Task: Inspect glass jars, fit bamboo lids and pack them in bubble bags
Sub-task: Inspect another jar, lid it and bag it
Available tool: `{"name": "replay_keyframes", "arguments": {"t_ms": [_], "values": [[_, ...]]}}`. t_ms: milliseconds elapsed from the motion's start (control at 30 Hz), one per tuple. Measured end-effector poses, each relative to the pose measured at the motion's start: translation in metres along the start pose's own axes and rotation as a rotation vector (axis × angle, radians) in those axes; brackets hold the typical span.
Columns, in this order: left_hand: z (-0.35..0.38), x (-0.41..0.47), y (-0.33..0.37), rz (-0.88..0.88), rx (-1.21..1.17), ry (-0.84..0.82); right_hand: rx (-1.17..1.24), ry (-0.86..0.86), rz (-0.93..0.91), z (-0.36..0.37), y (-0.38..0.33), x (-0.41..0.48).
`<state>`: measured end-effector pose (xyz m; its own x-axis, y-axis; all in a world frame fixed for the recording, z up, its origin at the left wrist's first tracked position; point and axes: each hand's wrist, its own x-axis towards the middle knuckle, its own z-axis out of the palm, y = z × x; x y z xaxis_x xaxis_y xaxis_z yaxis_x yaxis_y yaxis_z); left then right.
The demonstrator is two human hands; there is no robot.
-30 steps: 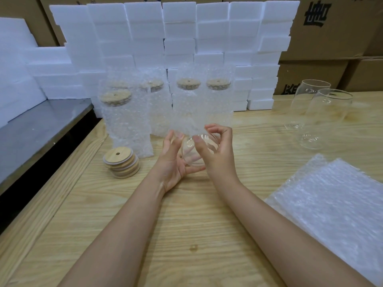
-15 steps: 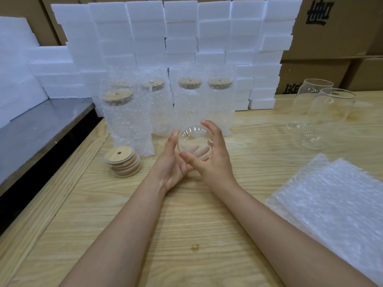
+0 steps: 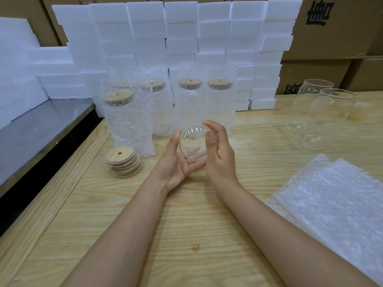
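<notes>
A clear glass jar (image 3: pixel 193 142) is held above the pale wooden tabletop (image 3: pixel 186 214), tipped on its side so that one round end is turned toward the camera. It is cradled from below and from the left by the left hand (image 3: pixel 176 168), whose palm is turned up and whose fingers (image 3: pixel 194 165) are laid nearly straight beneath the glass, the thumb raised beside the rim. On the jar's right side the right hand (image 3: pixel 220 160) is curled round it, with the forefinger arched over the top and the thumb pressed to the near edge. Left of the jar and a little nearer, a stack of round bamboo lids (image 3: pixel 123 161) is set on the tabletop. Just behind the jar, lidded jars in bubble bags (image 3: pixel 128 123) are stood upright in a group. Well to the right of the jar and farther back, two empty glass jars (image 3: pixel 329 117) are stood close together. To the right of the jar and nearer, a pile of flat bubble bags (image 3: pixel 335 204) is laid. Far behind the jar, white foam blocks (image 3: pixel 180 30) are stacked in front of brown cardboard boxes (image 3: pixel 331 27).
</notes>
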<state>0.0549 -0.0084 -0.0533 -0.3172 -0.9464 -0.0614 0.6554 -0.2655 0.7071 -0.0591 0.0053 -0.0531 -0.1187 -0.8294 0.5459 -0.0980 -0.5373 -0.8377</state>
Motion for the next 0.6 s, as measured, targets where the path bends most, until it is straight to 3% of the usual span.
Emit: {"name": "replay_keyframes", "arguments": {"t_ms": [400,600], "values": [[0.0052,-0.001,-0.0015,-0.008,-0.007,0.026,0.156,-0.023,0.114,0.0,-0.0027,0.0014],[-0.0017,0.002,-0.0004,-0.006,-0.057,0.052,0.045,-0.141,0.099,-0.002,-0.0015,-0.0002]]}}
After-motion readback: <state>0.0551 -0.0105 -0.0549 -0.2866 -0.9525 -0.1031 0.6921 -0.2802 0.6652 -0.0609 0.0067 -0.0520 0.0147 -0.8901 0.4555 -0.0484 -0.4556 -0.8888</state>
